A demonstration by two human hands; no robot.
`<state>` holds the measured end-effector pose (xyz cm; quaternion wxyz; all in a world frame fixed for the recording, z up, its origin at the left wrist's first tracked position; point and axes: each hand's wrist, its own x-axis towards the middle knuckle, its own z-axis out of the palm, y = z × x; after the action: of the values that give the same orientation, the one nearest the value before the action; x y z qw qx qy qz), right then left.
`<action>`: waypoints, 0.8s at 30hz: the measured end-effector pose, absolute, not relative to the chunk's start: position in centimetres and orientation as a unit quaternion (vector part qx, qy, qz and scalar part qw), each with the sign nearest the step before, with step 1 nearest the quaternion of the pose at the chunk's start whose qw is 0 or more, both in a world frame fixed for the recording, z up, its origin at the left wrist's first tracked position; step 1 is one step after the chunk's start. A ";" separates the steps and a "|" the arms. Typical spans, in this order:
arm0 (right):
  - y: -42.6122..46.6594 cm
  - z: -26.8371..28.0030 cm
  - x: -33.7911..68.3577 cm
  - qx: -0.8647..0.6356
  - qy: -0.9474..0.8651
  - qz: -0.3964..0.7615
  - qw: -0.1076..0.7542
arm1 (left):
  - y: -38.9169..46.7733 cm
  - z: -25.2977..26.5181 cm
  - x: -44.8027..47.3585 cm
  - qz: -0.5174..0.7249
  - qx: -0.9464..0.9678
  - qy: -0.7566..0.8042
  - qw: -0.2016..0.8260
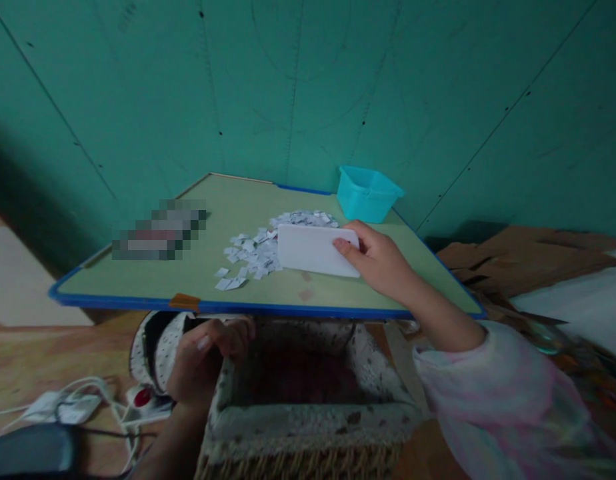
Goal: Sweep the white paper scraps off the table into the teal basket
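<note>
A flat white rectangular board (311, 250) with rounded corners is held by my right hand (373, 257), thumb on its face at the right end. It stands tilted on or just above the table (183, 230), in front of a heap of small white paper pieces (258, 248), and hides part of them. Below the table's front edge, my left hand (208, 353) has its fingers curled over the left rim of a cloth-lined wicker basket (313, 423). The basket's inside is dark, so its contents cannot be made out.
A turquoise plastic basket (368, 197) stands at the table's back right. A blurred-out flat item (158, 233) lies on the left. On the floor at left are white cables and a power strip (145, 403). Flattened cardboard (528, 257) lies at right. A green wall (288, 87) rises behind.
</note>
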<state>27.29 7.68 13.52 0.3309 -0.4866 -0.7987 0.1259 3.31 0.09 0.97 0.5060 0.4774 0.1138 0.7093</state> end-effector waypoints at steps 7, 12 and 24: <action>8.3 13.8 27.1 -0.480 -0.802 0.119 0.335 | -0.1 1.2 3.1 0.707 0.467 0.136 0.513; 8.6 13.3 28.4 -0.497 -0.783 0.129 0.352 | 0.0 1.6 3.3 0.705 0.481 0.128 0.506; 12.9 9.6 29.7 -0.482 -0.650 0.415 0.417 | 0.2 1.6 2.7 0.714 0.476 0.130 0.497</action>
<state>29.71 12.90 9.60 0.4166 -0.4817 -0.6496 0.4151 2.73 0.17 1.57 0.4970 0.4756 0.1295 0.7142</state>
